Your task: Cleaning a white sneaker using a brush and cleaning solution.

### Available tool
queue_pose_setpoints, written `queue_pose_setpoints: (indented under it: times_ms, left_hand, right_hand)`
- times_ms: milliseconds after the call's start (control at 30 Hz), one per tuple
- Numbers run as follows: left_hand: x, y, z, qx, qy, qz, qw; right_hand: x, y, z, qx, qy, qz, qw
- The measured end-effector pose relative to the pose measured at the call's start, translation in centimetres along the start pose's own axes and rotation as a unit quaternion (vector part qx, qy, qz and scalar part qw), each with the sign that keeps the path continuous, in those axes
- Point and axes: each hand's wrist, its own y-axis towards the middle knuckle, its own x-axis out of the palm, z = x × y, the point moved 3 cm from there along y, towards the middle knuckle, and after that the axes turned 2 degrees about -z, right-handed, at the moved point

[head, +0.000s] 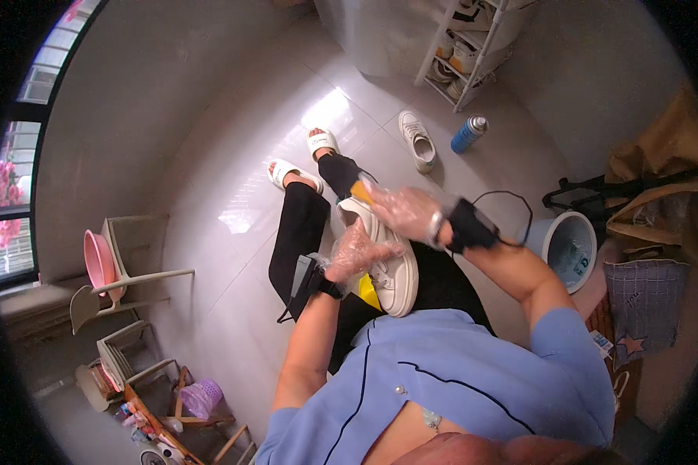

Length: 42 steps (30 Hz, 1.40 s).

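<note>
A white lace-up sneaker (pixel 400 279) rests on my lap over black trousers. My left hand (pixel 360 253), in a clear plastic glove, grips it across the upper near the opening. In my right hand (pixel 407 212), also gloved and somewhat blurred, is a yellow pad (pixel 361 192), a sponge or cloth, beside the shoe's opening. Under the sneaker's near end shows a yellow sheet (pixel 369 292), partly hidden. On the floor ahead stands a second white sneaker (pixel 417 142). To its right is a blue spray can (pixel 469 134), upright with its cap on.
A white shoe rack (pixel 464 75) with several shoes stands at the far wall. At right are a waste bin (pixel 549 256) and hanging bags (pixel 645 302). On the left, a pink basin (pixel 99 258) sits on a chair, with a purple basket (pixel 200 399) nearer me.
</note>
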Motion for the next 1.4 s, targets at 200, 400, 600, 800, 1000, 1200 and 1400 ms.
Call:
queue_pose_setpoints:
  times_ms: [200,400,600,800,1000,1200,1400]
  left_hand:
    - [-0.1,-0.6,2.7,0.031,-0.001,-0.008,0.999]
    - [0.0,0.4,1.6,0.068,0.03,-0.086,0.993]
    - [0.9,-0.1,4.8,-0.116,0.158,-0.165,0.967]
    - [0.9,0.2,3.2,-0.043,0.224,-0.022,0.973]
    - [0.7,0.0,3.2,-0.015,0.137,-0.023,0.99]
    - [1.0,0.0,2.9,-0.036,0.228,-0.015,0.973]
    - [0.7,-0.2,3.8,-0.081,0.197,-0.029,0.977]
  right_hand:
    - [-3.3,-2.1,-3.1,0.254,0.143,-0.227,0.929]
    - [-1.0,3.0,-1.1,0.24,0.125,-0.279,0.921]
    - [1.6,3.5,1.4,0.192,0.042,-0.234,0.952]
    - [-3.4,-2.1,-1.9,0.275,0.078,-0.166,0.944]
    - [0.2,-0.3,1.6,0.173,0.039,-0.148,0.973]
    - [2.5,3.0,3.7,0.084,-0.003,-0.295,0.952]
    - [-3.6,-2.6,-0.6,0.264,0.141,-0.229,0.926]
